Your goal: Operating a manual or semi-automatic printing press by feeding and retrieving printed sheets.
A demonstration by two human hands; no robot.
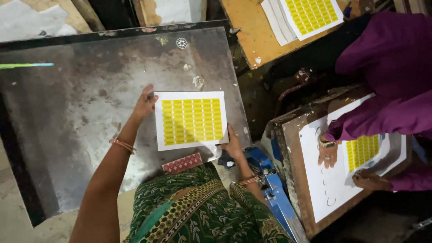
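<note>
Yellow-printed label sheet [191, 120] lies flat near the right edge of the worn metal bench [67, 112], squared up but not lifted. Left hand [144, 105] presses its far-left corner, fingers together; right hand [233, 144] pinches the near-right corner. Right of it, a co-worker in a purple sleeve [382, 117] handles another sheet.

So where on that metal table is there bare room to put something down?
The metal table is bare on its whole left side, and along the far edge beyond the yellow sheet. It is crowded at the near right corner: left hand and right hand hold the sheet, with a red card just below.
</note>
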